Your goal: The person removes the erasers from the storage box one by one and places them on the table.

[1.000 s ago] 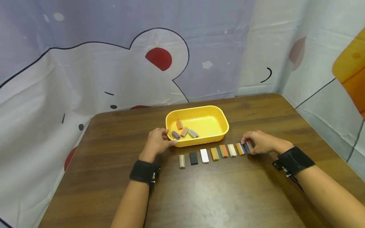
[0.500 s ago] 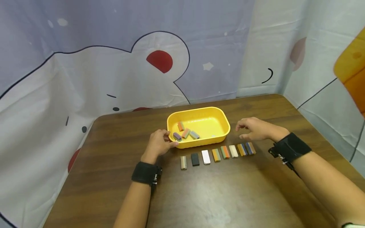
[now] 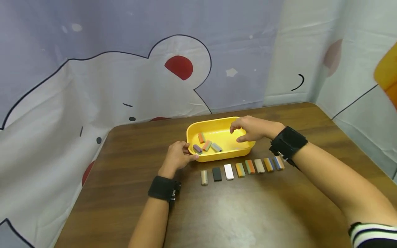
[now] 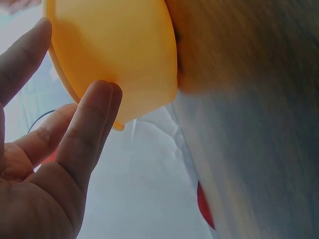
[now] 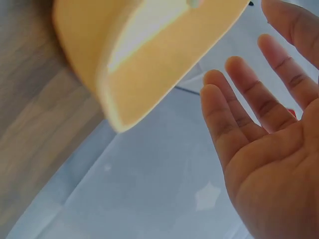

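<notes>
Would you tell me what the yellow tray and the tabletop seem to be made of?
The yellow tray appears to be smooth, glossy plastic, judging by its floor highlights and rounded corners. The tabletop shows brown grain and a soft sheen, suggesting satin-finished wood or wood-look laminate; I can't tell which.

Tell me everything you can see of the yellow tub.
The yellow tub is a shallow, open container, roughly rectangular with rounded corners, smooth and slightly glossy, apparently plastic, with a thin rim. It stands upright on the brown table, just beyond a row of small blocks. Four more small pieces lie inside, toward its left end. The left hand holds its near left corner at the rim. The right hand hovers by its right end, apart from it.
</notes>
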A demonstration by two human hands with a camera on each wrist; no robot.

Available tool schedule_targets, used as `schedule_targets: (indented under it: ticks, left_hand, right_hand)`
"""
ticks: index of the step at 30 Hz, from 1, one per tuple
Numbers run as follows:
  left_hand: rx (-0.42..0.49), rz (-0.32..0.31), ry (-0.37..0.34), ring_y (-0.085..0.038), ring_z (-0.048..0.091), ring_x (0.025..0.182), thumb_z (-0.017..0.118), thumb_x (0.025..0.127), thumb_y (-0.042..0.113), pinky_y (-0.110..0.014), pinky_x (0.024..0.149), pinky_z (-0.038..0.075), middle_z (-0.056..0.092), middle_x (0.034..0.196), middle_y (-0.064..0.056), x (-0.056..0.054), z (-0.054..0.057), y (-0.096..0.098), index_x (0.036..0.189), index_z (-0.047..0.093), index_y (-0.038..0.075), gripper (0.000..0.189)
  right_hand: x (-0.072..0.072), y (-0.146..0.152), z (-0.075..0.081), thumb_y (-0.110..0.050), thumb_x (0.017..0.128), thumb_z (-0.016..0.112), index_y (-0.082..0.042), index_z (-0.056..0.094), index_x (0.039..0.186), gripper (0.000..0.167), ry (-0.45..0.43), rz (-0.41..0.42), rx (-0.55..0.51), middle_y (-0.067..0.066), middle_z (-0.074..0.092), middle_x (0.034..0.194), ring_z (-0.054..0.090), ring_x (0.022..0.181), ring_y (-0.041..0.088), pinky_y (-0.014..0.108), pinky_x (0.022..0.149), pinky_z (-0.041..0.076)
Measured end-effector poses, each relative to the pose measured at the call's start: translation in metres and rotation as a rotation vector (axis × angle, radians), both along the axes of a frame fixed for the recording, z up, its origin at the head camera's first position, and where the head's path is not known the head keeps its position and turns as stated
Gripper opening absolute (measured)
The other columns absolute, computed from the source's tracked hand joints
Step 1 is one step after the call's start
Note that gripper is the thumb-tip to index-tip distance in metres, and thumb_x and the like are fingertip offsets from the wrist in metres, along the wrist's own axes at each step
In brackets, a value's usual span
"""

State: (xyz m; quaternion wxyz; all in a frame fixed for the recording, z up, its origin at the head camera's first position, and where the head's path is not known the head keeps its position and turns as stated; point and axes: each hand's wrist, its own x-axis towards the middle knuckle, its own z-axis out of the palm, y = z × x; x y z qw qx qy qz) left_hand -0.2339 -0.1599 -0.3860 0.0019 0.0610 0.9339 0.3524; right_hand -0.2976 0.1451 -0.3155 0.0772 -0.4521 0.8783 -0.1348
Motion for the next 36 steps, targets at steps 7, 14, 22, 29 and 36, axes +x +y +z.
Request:
schedule_targets:
  ticks: [7, 14, 22, 29, 36]
  left_hand:
    - [-0.001, -0.013, 0.006, -0.024, 0.063, 0.094, 0.085, 0.076, 0.024, -0.030, 0.078, 0.054, 0.059, 0.107, -0.015, 0.000, -0.002, 0.004, 0.122, 0.061, -0.007, 0.061]
    - [0.003, -0.012, 0.018, -0.024, 0.064, 0.094, 0.086, 0.075, 0.025, -0.028, 0.078, 0.055, 0.058, 0.104, -0.015, -0.001, -0.003, 0.002, 0.121, 0.061, -0.007, 0.061]
    - [0.011, -0.017, 0.002, -0.023, 0.064, 0.093, 0.085, 0.076, 0.025, -0.028, 0.078, 0.055, 0.058, 0.104, -0.013, 0.000, -0.007, 0.006, 0.121, 0.061, -0.007, 0.060]
    - [-0.022, -0.019, 0.010, -0.022, 0.062, 0.091, 0.086, 0.075, 0.027, -0.030, 0.078, 0.054, 0.058, 0.100, -0.011, 0.003, -0.006, 0.007, 0.119, 0.063, -0.006, 0.059]
    - [-0.027, -0.023, 0.018, -0.022, 0.062, 0.090, 0.086, 0.075, 0.026, -0.029, 0.077, 0.054, 0.058, 0.098, -0.011, 0.004, -0.002, 0.005, 0.118, 0.063, -0.007, 0.059]
  right_hand:
    - [-0.016, -0.031, -0.005, -0.009, 0.084, 0.077, -0.007, 0.063, 0.116, 0.035, -0.065, 0.041, 0.095, 0.011, 0.060, 0.120, 0.056, 0.110, 0.039, 0.045, 0.092, 0.049]
    - [-0.030, -0.064, -0.014, -0.006, 0.081, 0.077, -0.006, 0.060, 0.118, 0.041, -0.131, 0.065, 0.282, 0.018, 0.057, 0.123, 0.056, 0.110, 0.036, 0.044, 0.090, 0.049]
    - [-0.034, -0.082, -0.031, -0.005, 0.078, 0.080, -0.014, 0.061, 0.109, 0.038, -0.138, 0.093, 0.410, 0.012, 0.057, 0.119, 0.054, 0.102, 0.026, 0.036, 0.082, 0.051]
    - [-0.031, -0.088, -0.042, 0.001, 0.075, 0.082, -0.017, 0.065, 0.104, 0.039, -0.157, 0.107, 0.409, 0.009, 0.058, 0.121, 0.054, 0.111, 0.028, 0.037, 0.088, 0.051]
    - [-0.029, -0.093, -0.042, 0.005, 0.073, 0.081, -0.019, 0.071, 0.103, 0.039, -0.129, 0.105, 0.444, 0.003, 0.060, 0.117, 0.055, 0.102, 0.020, 0.034, 0.085, 0.052]
